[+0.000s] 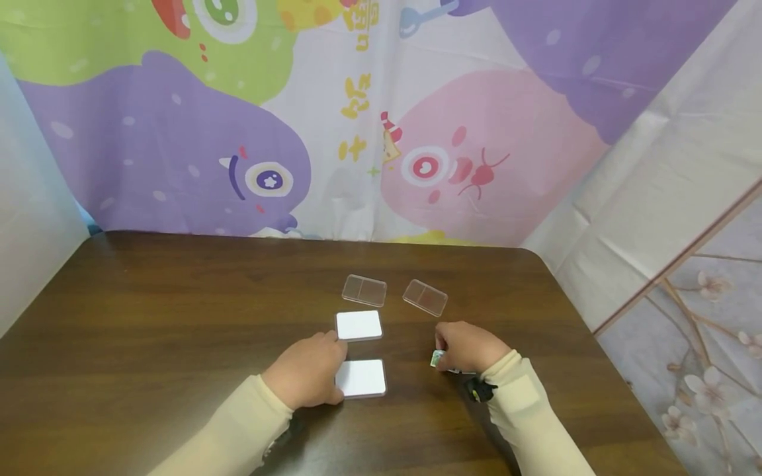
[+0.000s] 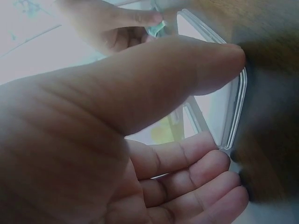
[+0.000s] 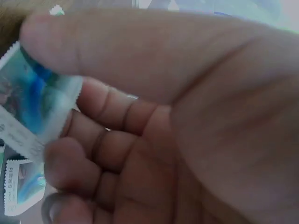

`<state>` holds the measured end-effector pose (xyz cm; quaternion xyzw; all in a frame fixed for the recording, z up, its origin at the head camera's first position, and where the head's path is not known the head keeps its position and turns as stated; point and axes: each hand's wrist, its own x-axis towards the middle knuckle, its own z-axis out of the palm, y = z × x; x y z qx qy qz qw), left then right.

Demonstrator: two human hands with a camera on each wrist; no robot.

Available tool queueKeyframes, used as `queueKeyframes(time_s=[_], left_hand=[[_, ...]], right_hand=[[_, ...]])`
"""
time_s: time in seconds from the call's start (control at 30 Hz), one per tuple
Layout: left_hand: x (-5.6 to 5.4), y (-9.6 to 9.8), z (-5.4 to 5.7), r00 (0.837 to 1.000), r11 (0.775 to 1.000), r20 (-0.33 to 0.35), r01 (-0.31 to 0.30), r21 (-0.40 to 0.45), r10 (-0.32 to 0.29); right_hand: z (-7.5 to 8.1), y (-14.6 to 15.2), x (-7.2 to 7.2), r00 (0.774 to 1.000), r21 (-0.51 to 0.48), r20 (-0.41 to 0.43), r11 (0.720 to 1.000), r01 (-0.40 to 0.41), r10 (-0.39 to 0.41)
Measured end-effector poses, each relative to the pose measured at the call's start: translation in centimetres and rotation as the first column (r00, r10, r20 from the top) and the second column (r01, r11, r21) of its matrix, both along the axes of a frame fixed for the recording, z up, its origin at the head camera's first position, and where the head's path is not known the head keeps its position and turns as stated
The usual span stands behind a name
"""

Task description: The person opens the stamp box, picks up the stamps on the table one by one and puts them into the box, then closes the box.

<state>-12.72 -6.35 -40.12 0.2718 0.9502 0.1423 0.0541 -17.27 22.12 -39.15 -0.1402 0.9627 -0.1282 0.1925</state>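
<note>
My left hand (image 1: 309, 370) holds the left side of the nearer clear plastic case (image 1: 363, 378), which has a white insert and lies flat on the table. In the left wrist view the thumb (image 2: 219, 65) lies across one end of that case's edge, the fingertips at the other. To the right, my right hand (image 1: 470, 347) pinches a postage stamp (image 3: 32, 100) with perforated edges and a blue-green picture. A second, similar stamp (image 3: 25, 186) shows below it in the right wrist view. The right palm hides part of the tabletop beneath.
A second case with a white insert (image 1: 358, 324) lies just beyond the left hand. Two clear lids (image 1: 364, 291), (image 1: 425, 297) lie farther back on the brown wooden table (image 1: 178, 297). A cartoon-printed curtain (image 1: 345, 198) hangs behind the table's far edge.
</note>
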Motion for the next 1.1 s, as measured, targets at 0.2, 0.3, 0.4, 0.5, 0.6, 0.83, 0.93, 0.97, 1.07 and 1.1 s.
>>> queueKeyframes(time_s=[0.2, 0.3, 0.4, 0.5, 0.6, 0.83, 0.93, 0.97, 1.07, 1.1], left_hand=[[0.0, 0.0, 0.0, 1.0, 1.0, 0.014, -0.005, -0.009, 0.006], [0.0, 0.0, 0.0, 1.0, 1.0, 0.009, -0.003, -0.015, 0.003], [0.0, 0.0, -0.1, 1.0, 1.0, 0.006, -0.003, -0.019, 0.003], [0.0, 0.0, -0.1, 1.0, 1.0, 0.003, -0.003, -0.024, 0.003], [-0.1, 0.0, -0.1, 1.0, 1.0, -0.003, -0.004, -0.028, 0.004], [-0.1, -0.1, -0.1, 1.0, 1.0, -0.015, -0.003, -0.031, 0.002], [-0.1, -0.1, -0.1, 1.0, 1.0, -0.014, -0.004, -0.029, 0.003], [-0.1, -0.1, -0.1, 1.0, 1.0, -0.012, -0.004, -0.029, 0.003], [-0.1, 0.0, 0.0, 1.0, 0.999, -0.005, -0.006, -0.033, 0.006], [-0.1, 0.0, 0.0, 1.0, 0.999, -0.002, -0.007, -0.034, 0.007]], right_hand=[[-0.1, -0.1, -0.5, 0.993, -0.113, -0.103, 0.991, -0.074, 0.063], [0.0, -0.3, -0.5, 0.982, -0.127, -0.17, 0.986, -0.109, 0.087], [0.1, -0.6, -0.4, 0.97, -0.11, -0.226, 0.987, -0.116, 0.088], [0.3, -0.8, -0.4, 0.965, -0.103, -0.255, 0.99, -0.097, 0.068], [0.4, -1.1, -0.4, 0.96, -0.112, -0.27, 0.988, -0.103, 0.069], [0.5, -1.3, -0.3, 0.948, -0.138, -0.302, 0.98, -0.146, 0.099], [0.5, -1.3, -0.3, 0.948, -0.156, -0.303, 0.976, -0.149, 0.097], [0.5, -1.3, -0.3, 0.947, -0.159, -0.307, 0.975, -0.153, 0.098], [0.5, -1.4, -0.3, 0.941, -0.158, -0.32, 0.974, -0.165, 0.107], [0.5, -1.4, -0.3, 0.94, -0.156, -0.322, 0.973, -0.167, 0.11]])
